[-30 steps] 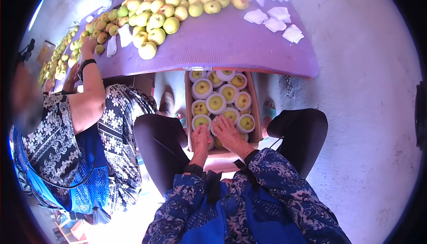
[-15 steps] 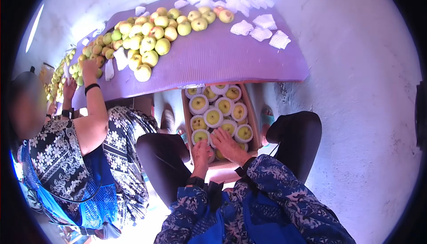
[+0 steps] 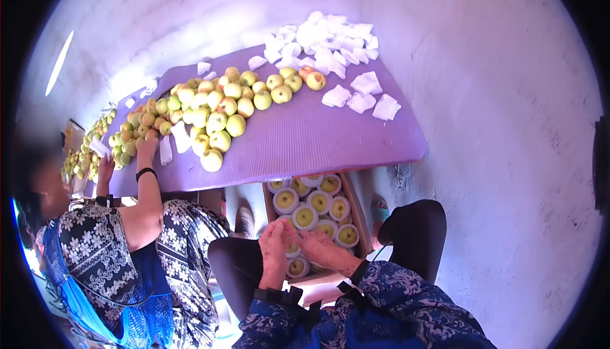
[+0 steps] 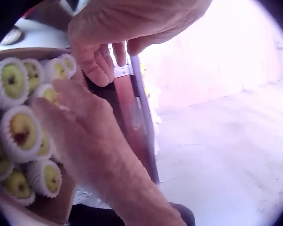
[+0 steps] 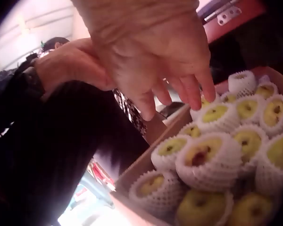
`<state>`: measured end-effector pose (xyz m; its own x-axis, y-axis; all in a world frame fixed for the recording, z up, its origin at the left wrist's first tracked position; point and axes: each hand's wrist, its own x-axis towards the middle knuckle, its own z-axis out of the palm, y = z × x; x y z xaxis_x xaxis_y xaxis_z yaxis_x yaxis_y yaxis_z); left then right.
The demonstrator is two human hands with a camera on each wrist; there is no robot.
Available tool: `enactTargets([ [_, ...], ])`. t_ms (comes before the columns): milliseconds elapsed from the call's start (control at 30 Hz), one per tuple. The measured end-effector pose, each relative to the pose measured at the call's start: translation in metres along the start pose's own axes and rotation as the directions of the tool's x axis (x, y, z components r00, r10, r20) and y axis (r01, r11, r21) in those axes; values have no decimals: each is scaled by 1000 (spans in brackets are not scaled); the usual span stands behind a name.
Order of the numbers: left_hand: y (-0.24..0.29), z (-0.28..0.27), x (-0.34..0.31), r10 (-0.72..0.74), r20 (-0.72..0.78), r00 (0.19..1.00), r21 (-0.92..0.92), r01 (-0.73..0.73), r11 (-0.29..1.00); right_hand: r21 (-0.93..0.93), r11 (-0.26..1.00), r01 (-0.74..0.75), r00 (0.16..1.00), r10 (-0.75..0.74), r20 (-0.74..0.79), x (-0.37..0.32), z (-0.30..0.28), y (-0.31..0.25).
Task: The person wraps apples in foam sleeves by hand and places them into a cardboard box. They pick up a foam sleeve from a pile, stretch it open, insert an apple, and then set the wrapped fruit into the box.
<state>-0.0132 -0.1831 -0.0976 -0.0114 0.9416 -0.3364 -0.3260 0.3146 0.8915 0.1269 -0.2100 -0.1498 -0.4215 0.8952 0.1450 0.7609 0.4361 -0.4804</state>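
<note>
Both hands are held close together over the near part of a cardboard box [image 3: 363, 222]. Inside it sit several yellow-green apples [image 3: 305, 217], each in a white foam net. My left hand [image 3: 273, 253] is at the box's left side, its fingers bent loosely downward with nothing held in the left wrist view. My right hand [image 3: 325, 250] reaches in from the right, fingertips near the left hand. In the right wrist view, its fingers [image 5: 191, 89] hang loose above the netted apples, with no object in them. The hands hide some of the apples in the head view.
A table with a purple ribbed mat [image 3: 330, 139] stands beyond the box, bearing a long heap of bare apples [image 3: 216, 122]. White foam nets [image 3: 324, 41] are piled at its back, a few lying nearer. Another person [image 3: 101, 241] sits at left, reaching into the apples.
My hands have come up off the netted apples at the box's near end and drawn together. The head view has tilted upward. The other person's hands have moved among the apples.
</note>
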Motion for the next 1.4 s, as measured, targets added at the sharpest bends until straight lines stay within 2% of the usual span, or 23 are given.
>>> enactTargets([
  [133, 64, 30, 19, 91, 102, 991, -1, -92, 996, 69, 994, 89, 996, -89, 0, 14, -32, -4],
  [233, 99, 51, 42, 107, 225, 968, 79, -128, 989, 17, 999, 44, 987, -46, 151, 36, -89, -11],
  [333, 117, 66, 69, 83, 361, 929, 149, -145, 978, -41, 998, -50, 991, 55, 122, 60, -135, -3],
  [433, 117, 72, 97, 39, 422, 906, 200, -135, 971, -8, 999, -36, 994, 35, -100, 72, -157, 38],
  [533, 105, 70, 121, 32, 417, 908, 181, -117, 976, -122, 986, -112, 981, 90, -173, 93, -172, 75],
  [633, 88, 65, 133, 48, 404, 914, 108, -100, 989, -258, 963, -79, 923, -27, -383, 121, -180, 112],
  [733, 88, 67, 133, 62, 439, 896, 126, -130, 984, -220, 954, -205, 952, 141, -273, 154, -207, 130],
  [833, 95, 70, 133, 63, 468, 882, 115, -132, 985, -297, 855, -425, 904, 385, -183, 184, -223, 142],
  [1033, 107, 71, 136, 83, 498, 863, 114, -160, 981, -414, 860, -297, 946, 205, -252, 202, -200, 189],
  [1133, 111, 73, 137, 77, 474, 877, 124, -152, 981, -393, 868, -305, 952, 262, -161, 209, -201, 202],
  [1233, 113, 72, 137, 98, 455, 885, 91, -156, 983, -356, 863, -358, 931, 301, -207, 211, -199, 209],
  [1333, 110, 69, 143, 135, 409, 902, 66, -177, 982, -378, 885, -271, 948, 178, -263, 196, -200, 195],
  [1400, 111, 65, 148, 197, 350, 916, 99, -245, 964, -280, 949, -146, 951, 57, -303, 186, -202, 175],
])
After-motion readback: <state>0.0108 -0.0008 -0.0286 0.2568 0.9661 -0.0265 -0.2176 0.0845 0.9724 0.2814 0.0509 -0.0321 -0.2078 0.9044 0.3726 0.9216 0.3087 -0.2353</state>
